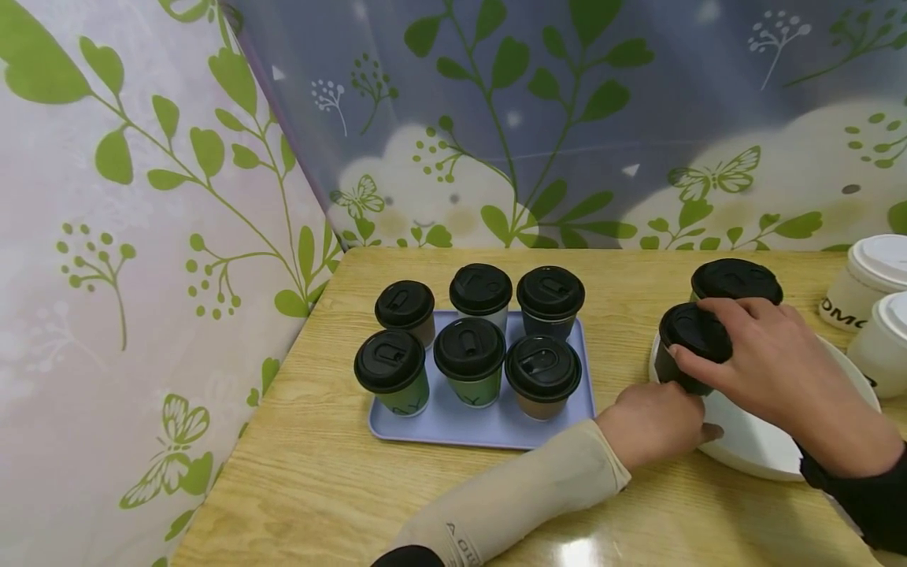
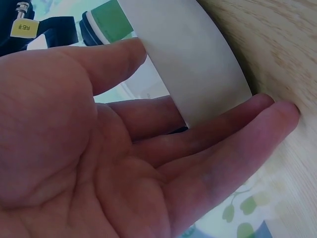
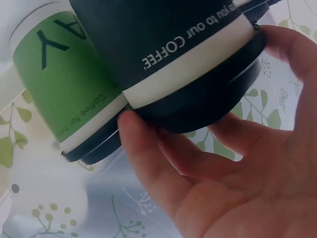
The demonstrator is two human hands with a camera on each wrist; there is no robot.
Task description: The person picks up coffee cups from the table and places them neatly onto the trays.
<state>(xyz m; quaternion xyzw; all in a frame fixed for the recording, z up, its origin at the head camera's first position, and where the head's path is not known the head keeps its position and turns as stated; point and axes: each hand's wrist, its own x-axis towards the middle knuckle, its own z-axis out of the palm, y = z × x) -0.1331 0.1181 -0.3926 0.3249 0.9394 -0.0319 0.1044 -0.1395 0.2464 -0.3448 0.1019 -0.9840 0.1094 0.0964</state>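
Observation:
In the head view my right hand (image 1: 786,370) grips a black paper coffee cup (image 1: 690,346) around its black lid. The right wrist view shows the fingertips at the lid edge and printed lettering on this cup (image 3: 173,39). Its base is hidden in the head view, so I cannot tell whether it touches the plate. Next to it stands a green coffee cup (image 3: 59,74), also black-lidded. My left hand (image 1: 659,425) is at the near left side of a round white plate (image 1: 751,441). In the left wrist view, thumb and index finger (image 2: 148,114) pinch its raised wall (image 2: 188,59).
Left of the plate, a lavender tray (image 1: 453,429) holds several black-lidded coffee cups in two rows. White cups (image 1: 843,295) with white lids stand at the right edge of view. A patterned wall covering (image 1: 496,157) hangs behind the wooden table (image 1: 305,488).

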